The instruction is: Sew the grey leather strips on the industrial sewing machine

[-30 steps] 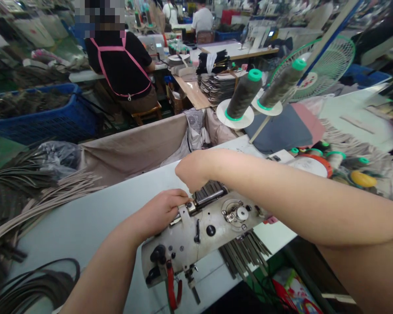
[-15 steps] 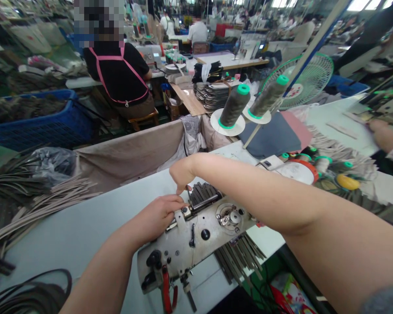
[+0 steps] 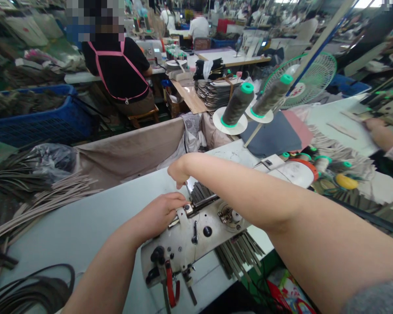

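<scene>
The left forearm (image 3: 111, 257) slants over the tabletop (image 3: 75, 226), the left grip (image 3: 160, 211) palm down, fingers bent and close together. The right arm (image 3: 258, 196), bent at the elbow, crosses the near edge; its wrist flexes sharply, the right grip (image 3: 178, 171) drooping near the far edge, fingers downward.

I am watching the left hand (image 3: 162, 213) resting against the far side of the sewing machine (image 3: 183, 246); the right hand (image 3: 179, 172) is hanging just beyond it, slightly right. Strips (image 3: 200, 191) are lying below and right of the right hand, while more strip ends (image 3: 239, 253) are sticking out on the machine's near side. Left of the left hand I am seeing loose strips (image 3: 63, 192), with a coil (image 3: 36, 290) lying nearer. Beyond both hands, a cloth trough (image 3: 134, 146) is bordering the table (image 3: 98, 226); farther right, two thread cones (image 3: 237, 107) are standing before a fan (image 3: 321, 78).
</scene>
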Motion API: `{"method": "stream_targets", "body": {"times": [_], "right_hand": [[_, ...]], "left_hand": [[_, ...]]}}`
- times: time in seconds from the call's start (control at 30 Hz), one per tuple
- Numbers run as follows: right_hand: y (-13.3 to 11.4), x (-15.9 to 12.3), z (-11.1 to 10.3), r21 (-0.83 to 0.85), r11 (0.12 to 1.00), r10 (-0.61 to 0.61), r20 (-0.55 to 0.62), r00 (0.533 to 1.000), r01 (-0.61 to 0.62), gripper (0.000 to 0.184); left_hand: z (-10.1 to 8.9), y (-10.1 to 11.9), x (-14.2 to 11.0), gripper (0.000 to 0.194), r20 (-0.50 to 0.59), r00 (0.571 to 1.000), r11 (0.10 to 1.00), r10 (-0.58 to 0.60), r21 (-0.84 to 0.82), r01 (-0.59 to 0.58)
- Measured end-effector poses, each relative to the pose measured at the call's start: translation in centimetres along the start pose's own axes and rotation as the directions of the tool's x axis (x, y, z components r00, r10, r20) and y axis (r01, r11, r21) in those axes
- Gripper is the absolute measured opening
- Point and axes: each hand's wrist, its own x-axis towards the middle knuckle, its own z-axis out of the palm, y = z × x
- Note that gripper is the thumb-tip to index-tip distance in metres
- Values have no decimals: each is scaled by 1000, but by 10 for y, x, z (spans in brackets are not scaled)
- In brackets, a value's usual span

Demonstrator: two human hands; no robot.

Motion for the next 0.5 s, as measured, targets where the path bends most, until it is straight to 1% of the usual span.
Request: {"method": "stream_targets", "body": {"times": [0.17, 0.3, 0.5], "right_hand": [[7, 12, 1, 12, 1000, -15, 43, 999, 15, 29], [10, 19, 1, 17, 1000, -20, 69, 997, 19, 26], [8, 18, 1, 20, 1000, 5, 87, 996, -7, 24]], "left_hand": [[0, -3, 0, 51, 4, 999, 999, 36, 37, -36], [0, -5, 1, 50, -2, 999, 998, 38, 59, -38], [2, -9, 0, 52, -17, 999, 995, 38, 90, -37]]}}
